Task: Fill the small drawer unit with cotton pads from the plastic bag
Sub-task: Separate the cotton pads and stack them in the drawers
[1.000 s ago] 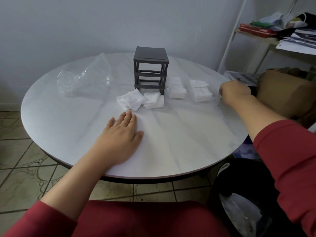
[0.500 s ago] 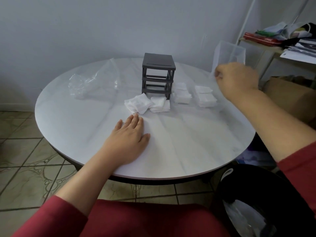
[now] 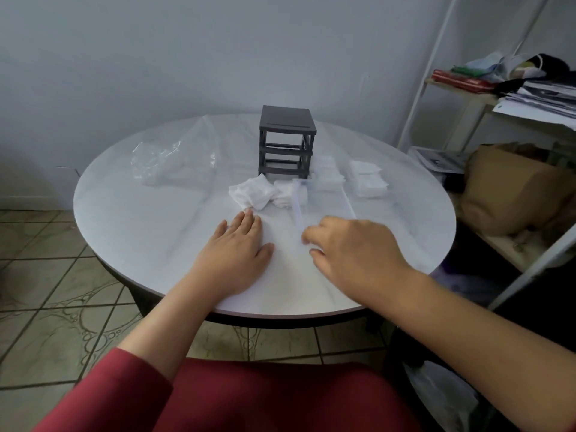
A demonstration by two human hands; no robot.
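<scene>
A dark grey drawer unit (image 3: 286, 141) stands at the back middle of the round white table (image 3: 156, 232), its slots empty of drawers. Several piles of white cotton pads lie in front of it and to its right: a loose pile (image 3: 253, 192), a stack (image 3: 285, 194) and two more stacks (image 3: 327, 179) (image 3: 367, 179). The clear plastic bag (image 3: 174, 160) lies crumpled at the back left. My left hand (image 3: 237, 247) rests flat on the table just short of the loose pile. My right hand (image 3: 355, 251) pinches the near edge of a clear plastic drawer (image 3: 297, 207) set down before the pads.
A white shelf with papers and red folders (image 3: 498, 85) stands to the right. Below it sits a brown bag (image 3: 511, 194). A black bin with a plastic liner (image 3: 436, 394) is by my right knee. The floor is tiled.
My right hand lifted the clear drawer from the table's right edge, swung it over and brought it down in front of the pads. My left hand stayed flat.
</scene>
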